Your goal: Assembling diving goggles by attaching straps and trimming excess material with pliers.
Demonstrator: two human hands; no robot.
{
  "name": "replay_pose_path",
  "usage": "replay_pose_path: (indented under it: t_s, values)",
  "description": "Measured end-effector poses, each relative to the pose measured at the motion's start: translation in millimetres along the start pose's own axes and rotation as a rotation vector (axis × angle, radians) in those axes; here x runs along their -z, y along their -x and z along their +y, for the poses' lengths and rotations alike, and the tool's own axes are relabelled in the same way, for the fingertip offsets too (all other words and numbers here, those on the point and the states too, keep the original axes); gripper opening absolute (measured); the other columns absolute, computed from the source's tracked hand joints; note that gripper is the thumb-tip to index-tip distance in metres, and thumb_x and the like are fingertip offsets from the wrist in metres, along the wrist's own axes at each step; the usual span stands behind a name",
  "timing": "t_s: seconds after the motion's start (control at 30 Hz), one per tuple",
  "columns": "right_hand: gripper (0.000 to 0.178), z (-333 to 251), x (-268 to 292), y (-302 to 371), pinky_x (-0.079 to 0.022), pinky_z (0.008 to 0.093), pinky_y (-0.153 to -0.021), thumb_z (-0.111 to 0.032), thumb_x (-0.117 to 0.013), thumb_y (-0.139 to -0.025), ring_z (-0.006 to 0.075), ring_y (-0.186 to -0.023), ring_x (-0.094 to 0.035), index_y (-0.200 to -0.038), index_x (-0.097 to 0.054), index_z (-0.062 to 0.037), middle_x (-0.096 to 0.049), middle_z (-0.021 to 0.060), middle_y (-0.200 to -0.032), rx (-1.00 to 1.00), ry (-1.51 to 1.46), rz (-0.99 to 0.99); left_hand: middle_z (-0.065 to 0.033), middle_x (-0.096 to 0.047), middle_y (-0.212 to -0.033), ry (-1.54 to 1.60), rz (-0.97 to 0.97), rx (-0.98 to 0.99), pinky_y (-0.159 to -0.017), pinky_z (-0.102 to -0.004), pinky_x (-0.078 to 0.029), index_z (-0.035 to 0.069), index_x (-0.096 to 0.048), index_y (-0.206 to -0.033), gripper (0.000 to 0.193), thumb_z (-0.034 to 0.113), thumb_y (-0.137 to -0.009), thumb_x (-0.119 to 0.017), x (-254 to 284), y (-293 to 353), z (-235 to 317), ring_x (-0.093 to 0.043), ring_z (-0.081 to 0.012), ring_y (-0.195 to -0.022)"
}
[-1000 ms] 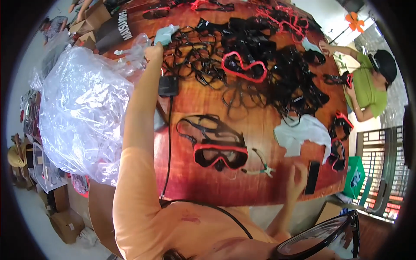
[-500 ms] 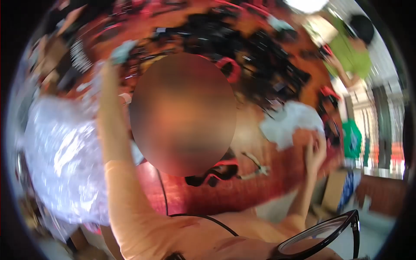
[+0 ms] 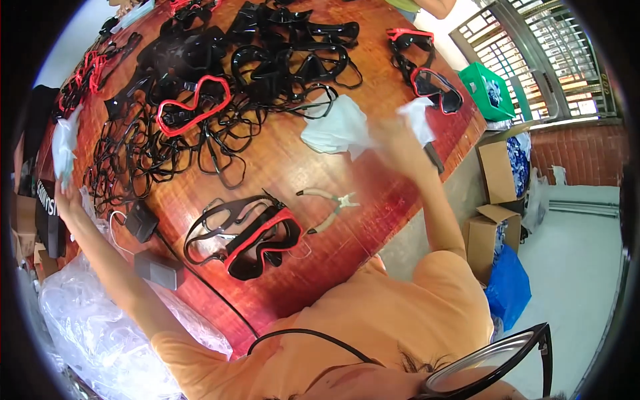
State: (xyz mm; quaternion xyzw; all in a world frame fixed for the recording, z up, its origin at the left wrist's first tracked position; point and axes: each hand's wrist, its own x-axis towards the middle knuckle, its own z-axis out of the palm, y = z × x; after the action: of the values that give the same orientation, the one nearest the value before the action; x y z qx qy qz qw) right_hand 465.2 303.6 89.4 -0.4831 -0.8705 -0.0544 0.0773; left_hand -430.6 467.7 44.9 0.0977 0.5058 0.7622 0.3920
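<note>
Stretched out to the far left, my left hand (image 3: pixel 63 197) has its fingers closed on a pale blue-white cloth (image 3: pixel 65 143). My right hand (image 3: pixel 400 145) is smeared by motion over the right part of the table. A white cloth (image 3: pixel 337 127) touches or lies beside its left side, and another white piece (image 3: pixel 419 120) shows just beyond it. Whether the right fingers grip either is unclear. Closest to me on the table lie a red-framed diving mask (image 3: pixel 265 243) with a black strap and pliers (image 3: pixel 327 207) with pale handles.
Many black masks (image 3: pixel 257 63) and tangled straps cover the far table (image 3: pixel 267 157). More red-framed masks (image 3: pixel 437 90) lie near its right edge. Clear plastic bags (image 3: pixel 100 327) bulge at the left. A green crate (image 3: pixel 487 93) and cardboard boxes (image 3: pixel 493 243) stand at the right.
The view has turned and sharpened; an earlier blurred round patch over the table is gone, showing the near mask and pliers. My right hand has moved forward to the white cloths.
</note>
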Motion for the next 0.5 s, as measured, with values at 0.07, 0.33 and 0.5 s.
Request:
replay_pose_path:
  t_s: [0.07,0.33,0.5]
  values:
    - [0.04,-34.3,6.7,29.7,-0.036,0.0485,-0.1,-0.015,-0.067,-0.077,0.0359,-0.108,-0.054,-0.114,-0.055,-0.0031,-0.059,0.0173,-0.106,-0.209,-0.151,-0.182,-0.0206,-0.052,-0.128,0.069,-0.168,-0.008,-0.108,-0.0358,-0.042,-0.011,-0.052,-0.123,0.034,0.003,-0.092,-0.054,-66.9,57.4,-0.6,-0.05,-0.0276,-0.123]
    - [0.031,62.5,-27.0,-60.3,-0.049,0.0362,-0.08,-0.019,-0.076,-0.077,0.0256,-0.091,-0.062,-0.098,-0.059,-0.0052,-0.063,0.0125,-0.096,-0.41,-0.816,0.494,-0.0047,-0.067,-0.093,-0.102,-0.695,0.395,-0.075,-0.0218,-0.053,0.002,-0.065,-0.099,0.013,0.01,-0.088,-0.064,-186.0,310.6,-96.9,-0.062,-0.0131,-0.083]
    - [0.038,75.3,-63.5,-125.0,-0.051,0.0461,-0.064,-0.032,-0.079,-0.069,0.037,-0.079,-0.064,-0.093,-0.065,-0.0061,-0.062,0.0155,-0.101,-0.429,-0.151,0.444,-0.0074,-0.067,-0.101,-0.274,-0.843,0.626,-0.086,-0.0284,-0.052,-0.002,-0.064,-0.097,0.016,0.006,-0.083,-0.065,-212.3,433.7,-170.6,-0.064,-0.0167,-0.096]
